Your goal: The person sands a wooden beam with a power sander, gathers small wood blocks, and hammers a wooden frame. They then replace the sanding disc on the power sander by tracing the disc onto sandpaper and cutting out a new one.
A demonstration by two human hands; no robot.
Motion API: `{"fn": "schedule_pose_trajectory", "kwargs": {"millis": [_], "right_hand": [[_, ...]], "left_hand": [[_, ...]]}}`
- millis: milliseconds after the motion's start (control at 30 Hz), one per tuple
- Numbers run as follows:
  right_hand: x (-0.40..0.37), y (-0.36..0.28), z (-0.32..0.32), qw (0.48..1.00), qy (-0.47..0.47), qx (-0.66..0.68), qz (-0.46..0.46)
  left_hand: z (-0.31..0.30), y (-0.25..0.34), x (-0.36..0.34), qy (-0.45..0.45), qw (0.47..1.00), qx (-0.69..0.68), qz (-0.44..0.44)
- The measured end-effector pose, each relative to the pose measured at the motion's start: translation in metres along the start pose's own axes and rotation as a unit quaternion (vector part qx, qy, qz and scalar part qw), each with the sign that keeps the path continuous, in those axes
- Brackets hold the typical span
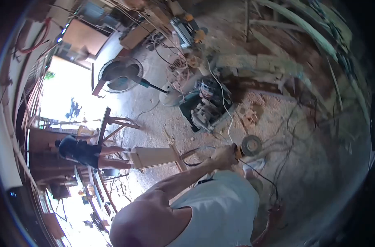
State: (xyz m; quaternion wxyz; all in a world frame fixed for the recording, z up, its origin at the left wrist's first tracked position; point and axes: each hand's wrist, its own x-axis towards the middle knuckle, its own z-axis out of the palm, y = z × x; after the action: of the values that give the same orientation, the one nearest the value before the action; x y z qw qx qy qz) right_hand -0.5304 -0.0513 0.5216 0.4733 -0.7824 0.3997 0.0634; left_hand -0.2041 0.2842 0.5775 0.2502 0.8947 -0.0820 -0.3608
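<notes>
My left hand (224,154) is wrapped around the body of an angle grinder (238,151). The grinder's round grey disc (251,145) faces up on the far side of the hand. A black power cord (265,177) curves from the tool down to my right hand (274,208). That hand is in shadow at lower right, its fingers closed around the cord; its finer detail is dim. A dark strap-like loop (191,158) lies beside my left wrist, partly hidden by the arm.
A wooden panel frame (154,157) stands left of my arm. Ahead, a green bin (189,110) holds machine parts, near a standing fan (121,76). Sawdust and loose cords cover the floor (274,119). A person (78,150) in dark clothes stands by a workbench (105,127) at left.
</notes>
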Motion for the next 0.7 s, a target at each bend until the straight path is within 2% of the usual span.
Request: {"fn": "schedule_pose_trajectory", "kwargs": {"millis": [67, 133, 167, 267, 300, 333, 400, 433, 467, 500, 533, 567, 600, 667, 700], "right_hand": [[0.063, -0.059, -0.006, 0.994, -0.048, 0.099, 0.01], [0.119, -0.119, -0.005, 0.935, -0.142, 0.305, 0.114], [0.136, -0.154, -0.007, 0.913, -0.174, 0.345, 0.135], [0.17, -0.25, -0.009, 0.933, -0.208, 0.292, 0.016], [0.208, -0.232, 0.001, 0.964, -0.193, 0.171, -0.069], [0.226, -0.24, 0.008, 0.964, -0.179, 0.17, -0.097], [0.257, -0.26, 0.01, 0.97, -0.131, 0.158, -0.131], [0.278, -0.268, 0.007, 0.974, -0.162, 0.1, -0.123], [0.304, -0.262, 0.004, 0.978, -0.179, 0.043, -0.098], [0.319, -0.259, 0.009, 0.982, -0.127, 0.038, -0.132], [0.334, -0.256, 0.013, 0.983, -0.074, 0.03, -0.165], [0.352, -0.286, 0.001, 0.971, -0.118, -0.006, -0.21], [0.381, -0.283, 0.007, 0.953, -0.123, -0.018, -0.278], [0.41, -0.332, -0.005, 0.973, -0.194, 0.089, -0.083], [0.415, -0.342, -0.006, 0.977, -0.18, 0.095, -0.067]], "left_hand": [[-0.014, 0.047, 0.004, -0.018, 1.0, -0.002, 0.02], [-0.024, 0.089, 0.002, -0.011, 0.997, 0.027, 0.071], [-0.024, 0.104, 0.003, -0.011, 0.995, 0.038, 0.095], [-0.01, 0.138, 0.036, -0.004, 0.998, -0.004, 0.068], [0.004, 0.136, 0.052, 0.03, 0.994, 0.012, 0.108], [-0.006, 0.147, 0.059, 0.01, 0.996, 0.002, 0.094], [-0.037, 0.182, 0.075, -0.06, 0.995, -0.026, 0.08], [-0.056, 0.198, 0.086, -0.114, 0.99, 0.002, 0.084], [-0.044, 0.195, 0.107, -0.042, 0.993, -0.023, 0.107], [-0.031, 0.193, 0.131, 0.022, 0.989, -0.058, 0.134], [-0.045, 0.208, 0.149, -0.01, 0.987, -0.137, 0.087], [-0.058, 0.221, 0.168, -0.048, 0.99, -0.115, 0.061], [-0.071, 0.235, 0.192, -0.076, 0.993, -0.09, 0.03], [-0.088, 0.259, 0.241, -0.099, 0.993, -0.062, -0.022], [-0.093, 0.26, 0.266, -0.096, 0.994, -0.05, -0.026]]}}
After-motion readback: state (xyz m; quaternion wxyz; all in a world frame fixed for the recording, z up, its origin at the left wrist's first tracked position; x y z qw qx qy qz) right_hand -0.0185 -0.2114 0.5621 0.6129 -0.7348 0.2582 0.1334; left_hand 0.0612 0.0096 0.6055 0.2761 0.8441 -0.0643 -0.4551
